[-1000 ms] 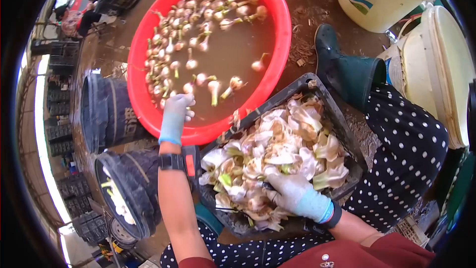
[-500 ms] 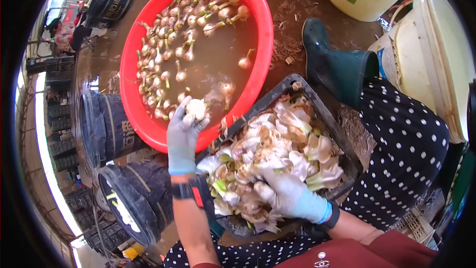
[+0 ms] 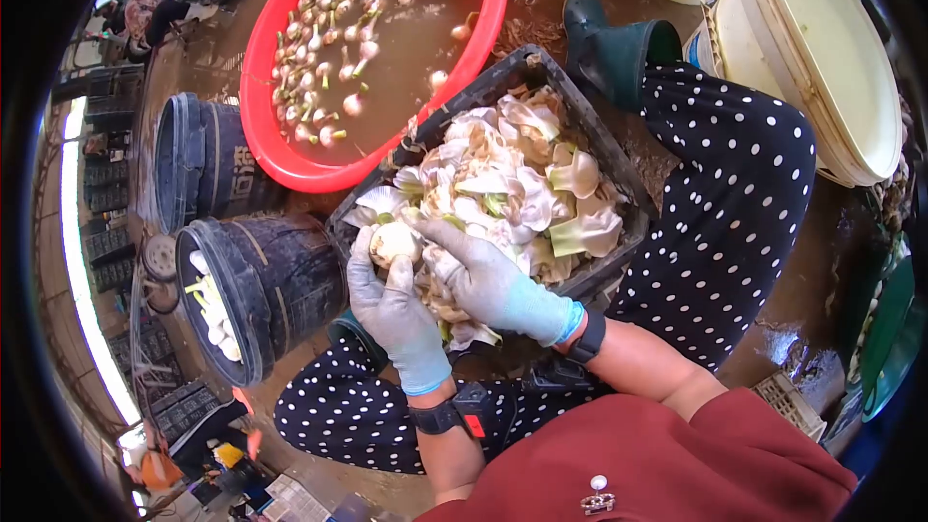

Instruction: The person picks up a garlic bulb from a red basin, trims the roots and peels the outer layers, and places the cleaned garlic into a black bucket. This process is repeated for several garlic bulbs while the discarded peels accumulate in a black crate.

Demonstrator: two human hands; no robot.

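Observation:
Both hands wear pale gloves with blue cuffs. Pinched in the fingers of my left hand (image 3: pixel 396 314) is a whitish garlic bulb (image 3: pixel 394 244), held over the left edge of a black crate (image 3: pixel 604 169). My right hand (image 3: pixel 488 280) is closed just right of the bulb, its fingertips near it; what they grip, if anything, is hidden. Loose garlic skins (image 3: pixel 527 193) fill the crate. Beyond it, a red basin (image 3: pixel 495 0) holds brown water and many garlic bulbs with stems (image 3: pixel 367 50).
Two dark buckets stand at the left, the nearer one (image 3: pixel 300 275) with white peeled pieces inside. A green boot (image 3: pixel 604 53) is beyond the crate. Large cream buckets (image 3: pixel 754 29) stand at the upper right. Another person (image 3: pixel 145 10) sits far off at the upper left.
My left hand has moved away from the basin to the crate with the bulb. My right hand has risen from the skins to beside it. The view has shifted.

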